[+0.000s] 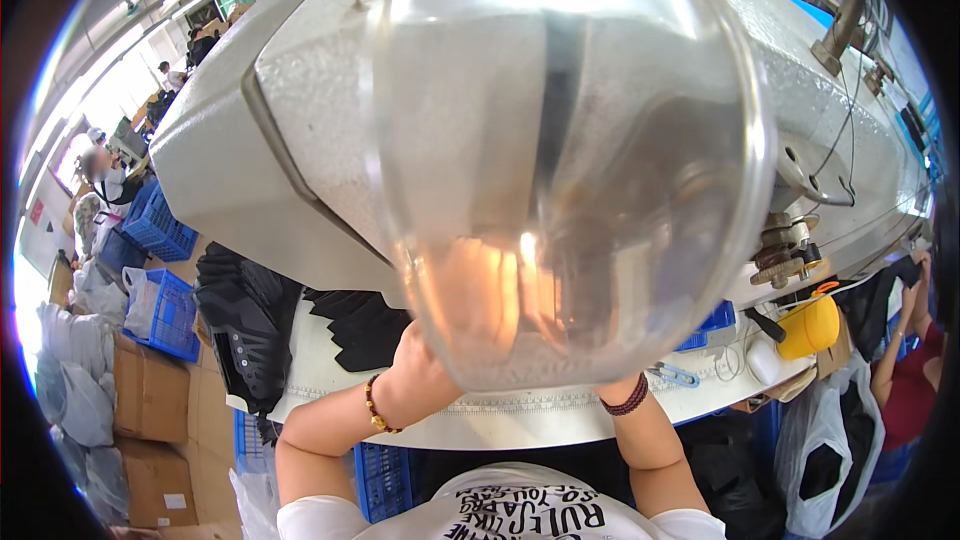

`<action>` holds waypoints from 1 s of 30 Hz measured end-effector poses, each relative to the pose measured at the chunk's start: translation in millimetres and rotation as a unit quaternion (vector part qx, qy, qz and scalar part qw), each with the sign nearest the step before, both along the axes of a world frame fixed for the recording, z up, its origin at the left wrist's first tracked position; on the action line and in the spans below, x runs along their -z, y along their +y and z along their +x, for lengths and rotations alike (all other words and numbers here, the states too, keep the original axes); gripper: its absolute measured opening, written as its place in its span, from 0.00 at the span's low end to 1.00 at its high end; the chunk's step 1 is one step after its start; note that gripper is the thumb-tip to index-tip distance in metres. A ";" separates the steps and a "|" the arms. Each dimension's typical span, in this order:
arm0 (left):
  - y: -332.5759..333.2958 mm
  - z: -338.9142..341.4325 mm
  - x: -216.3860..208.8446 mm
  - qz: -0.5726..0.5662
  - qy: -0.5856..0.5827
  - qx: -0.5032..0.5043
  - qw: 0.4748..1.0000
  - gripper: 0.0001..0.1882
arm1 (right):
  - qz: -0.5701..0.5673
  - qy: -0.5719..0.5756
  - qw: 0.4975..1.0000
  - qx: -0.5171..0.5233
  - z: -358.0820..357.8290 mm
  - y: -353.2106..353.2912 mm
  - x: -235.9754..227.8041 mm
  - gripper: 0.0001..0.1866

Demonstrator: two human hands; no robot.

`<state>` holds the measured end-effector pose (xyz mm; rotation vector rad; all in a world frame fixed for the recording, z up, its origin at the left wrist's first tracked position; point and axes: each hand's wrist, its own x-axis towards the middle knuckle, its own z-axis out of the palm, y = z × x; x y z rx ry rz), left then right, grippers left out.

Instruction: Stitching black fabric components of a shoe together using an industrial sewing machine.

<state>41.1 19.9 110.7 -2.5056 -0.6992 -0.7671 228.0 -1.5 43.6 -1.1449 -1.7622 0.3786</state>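
A large grey sewing machine head point(310, 90) fills the upper middle, and a clear curved plastic shield point(560, 370) stands in front of it. My left hand point(425, 355) reaches in at the shield's lower left edge; its fingers show only as a blurred, glowing patch through the plastic. My right hand point(622, 390) goes behind the shield's lower right edge, and little more than its wrist shows. Whatever either hand holds is hidden. Black cut pieces point(365, 328) lie on the white worktable point(450, 430), just left of my left hand. Right of my right wrist lie blue-handled thread snips point(676, 374).
Black shoe uppers point(240, 325) are piled at the table's left end. A yellow container point(808, 328) stands on the right, beyond a white spool point(763, 362). Blue crates point(172, 315) and cardboard boxes point(150, 390) line the left floor. Another person point(905, 380) works at far right.
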 end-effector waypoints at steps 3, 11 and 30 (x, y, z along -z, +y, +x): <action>6.5 -7.0 -11.2 -0.023 0.034 0.052 0.998 0.15 | 0.113 -0.198 0.969 0.093 4.1 0.2 4.5 0.15; 52.2 -52.9 15.9 -0.299 -0.029 0.103 0.948 0.15 | 0.122 -0.212 0.966 0.081 -45.4 -36.4 -28.7 0.17; -21.2 3.6 31.5 -0.087 -0.109 -0.043 0.989 0.29 | 0.139 -0.105 0.985 0.020 20.4 32.7 24.0 0.10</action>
